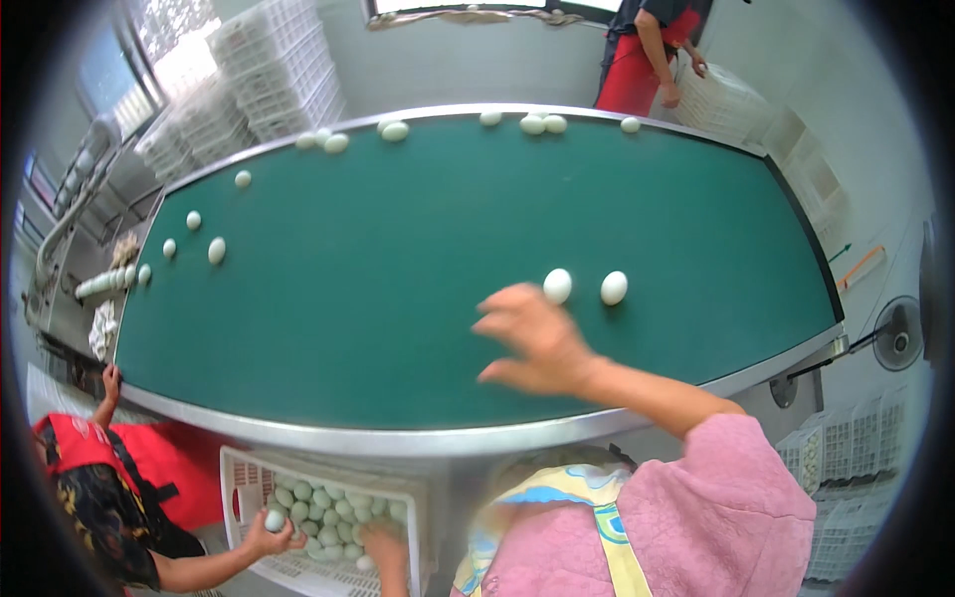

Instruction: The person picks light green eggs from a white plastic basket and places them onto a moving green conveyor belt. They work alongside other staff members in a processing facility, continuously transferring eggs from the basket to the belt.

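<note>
At seven o'clock in my head view, nearest of all, a white crate (254, 472) holds a heap of pale green eggs (316, 514), their long axes lying every way. The left hand (383, 549) is down among them; it blurs, and I cannot tell whether its fingers grip one. On the crate's nine o'clock side, a co-worker's hand (267, 539) holds a single egg; their red apron (189, 478) carries pale marks too small for me to read.

Past the crate lies a green table (378, 269). Just below and right of my view's centre, toward four o'clock, the right hand (537, 343) hangs over it, open and empty, thumb spread from loosely bent fingers that point to about nine o'clock. Beside its knuckles, at three o'clock, sits a white egg (558, 287), long axis nearly twelve to six; I cannot make out contact. Its neighbour (615, 289) leans slightly, one to seven.

Farther off, loose eggs (217, 250) dot the table at nine to ten o'clock, and more line the far edge, mostly lying nine to three. Beyond, I see stacked white crates (284, 70) at eleven and another person (629, 75) at one.
</note>
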Tool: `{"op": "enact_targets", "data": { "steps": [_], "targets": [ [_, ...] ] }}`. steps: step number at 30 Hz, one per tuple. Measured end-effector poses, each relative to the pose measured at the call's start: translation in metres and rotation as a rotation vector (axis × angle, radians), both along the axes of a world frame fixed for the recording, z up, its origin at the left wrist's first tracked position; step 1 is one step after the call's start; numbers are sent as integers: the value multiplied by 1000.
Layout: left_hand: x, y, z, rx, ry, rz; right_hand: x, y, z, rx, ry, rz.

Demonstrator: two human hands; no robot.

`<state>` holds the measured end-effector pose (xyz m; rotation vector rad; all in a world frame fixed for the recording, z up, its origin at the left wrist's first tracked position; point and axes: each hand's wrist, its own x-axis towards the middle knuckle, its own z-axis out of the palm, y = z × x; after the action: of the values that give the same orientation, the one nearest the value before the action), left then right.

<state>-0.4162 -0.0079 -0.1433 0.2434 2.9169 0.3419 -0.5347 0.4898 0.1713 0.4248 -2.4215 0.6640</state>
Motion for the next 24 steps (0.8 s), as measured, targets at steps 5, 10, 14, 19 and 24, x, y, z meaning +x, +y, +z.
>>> {"op": "enact_targets", "data": {
  "steps": [5, 10, 14, 19, 24],
  "targets": [
    [-64, 74, 181, 454, -107, 586, 69, 170, -47, -118, -154, -849],
    [-135, 304, 314, 847, 249, -136, 67, 175, -62, -349, -434, -807],
    [-165, 490, 330, 712, 51, -741, 53, 167, -49, -297, -370, -612],
    [-179, 582, 292, 507, 288, -926, 27, 251, -59, -478, -353, -326],
    [-194, 638, 290, 303, 321, -1010, -100, 409, -43, -219, -103, -475]
  ]
}}
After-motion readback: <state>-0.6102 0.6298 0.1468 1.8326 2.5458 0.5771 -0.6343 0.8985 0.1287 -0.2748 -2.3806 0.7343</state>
